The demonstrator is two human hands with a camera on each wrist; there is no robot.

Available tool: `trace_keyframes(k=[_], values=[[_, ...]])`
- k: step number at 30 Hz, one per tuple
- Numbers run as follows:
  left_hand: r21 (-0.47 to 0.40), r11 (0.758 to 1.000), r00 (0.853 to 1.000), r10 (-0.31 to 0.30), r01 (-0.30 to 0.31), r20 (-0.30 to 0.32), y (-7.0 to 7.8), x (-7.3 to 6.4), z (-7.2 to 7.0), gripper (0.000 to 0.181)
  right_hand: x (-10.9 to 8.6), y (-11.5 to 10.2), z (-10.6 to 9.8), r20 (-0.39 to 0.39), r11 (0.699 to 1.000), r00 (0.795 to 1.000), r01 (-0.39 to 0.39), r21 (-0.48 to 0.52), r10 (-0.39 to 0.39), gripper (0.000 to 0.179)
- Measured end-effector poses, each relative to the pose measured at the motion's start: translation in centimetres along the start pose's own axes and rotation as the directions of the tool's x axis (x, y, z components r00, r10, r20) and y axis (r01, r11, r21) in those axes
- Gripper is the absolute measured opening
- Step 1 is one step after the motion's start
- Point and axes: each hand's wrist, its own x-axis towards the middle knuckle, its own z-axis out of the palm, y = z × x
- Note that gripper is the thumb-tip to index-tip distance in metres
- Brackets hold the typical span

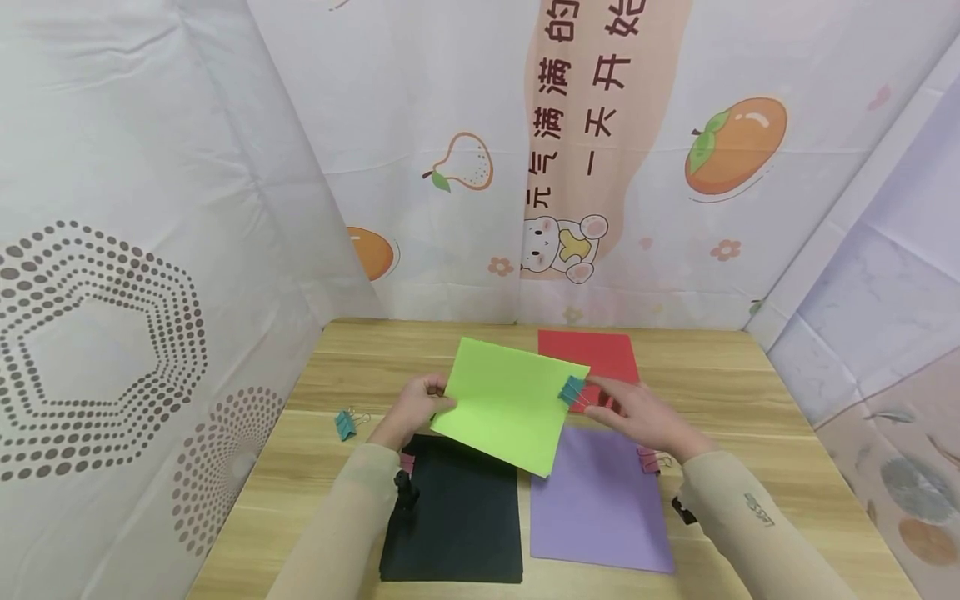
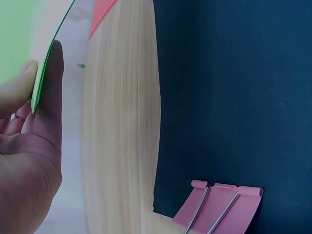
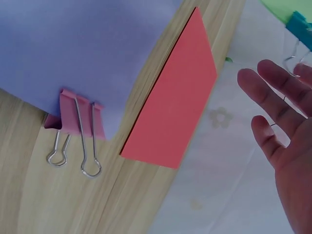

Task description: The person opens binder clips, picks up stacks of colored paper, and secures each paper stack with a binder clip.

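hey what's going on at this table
A person's left hand grips the left edge of the green paper, held up off the table, while the right hand is at the teal clip on its right edge. Black paper and purple paper lie nearer, each with a pink clip; red paper lies behind. Another teal clip lies loose at left.

The head view looks forward and down from above; closer wrist views both catch the green paper (image 1: 510, 404).
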Motion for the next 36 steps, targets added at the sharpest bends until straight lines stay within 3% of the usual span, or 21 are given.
trace_keyframes(k=[13,25,36], values=[[-0.046,0.996,0.991,-0.085,0.08,-0.107,-0.4,0.4,-0.5,0.009,-0.4,1.0,0.1,0.018,1.0,0.999,-0.026,-0.001,0.026,0.066],[-0.123,0.981,0.968,-0.171,0.15,-0.184,-0.2,0.6,-1.3,0.025,-0.9,2.2,0.2,0.008,1.0,1.0,-0.012,-0.007,0.012,0.054],[-0.1,0.985,0.96,-0.163,0.143,-0.226,-0.2,0.6,-1.7,0.032,-2.2,4.4,0.4,0.004,0.999,0.999,-0.037,-0.039,0.037,0.048]])
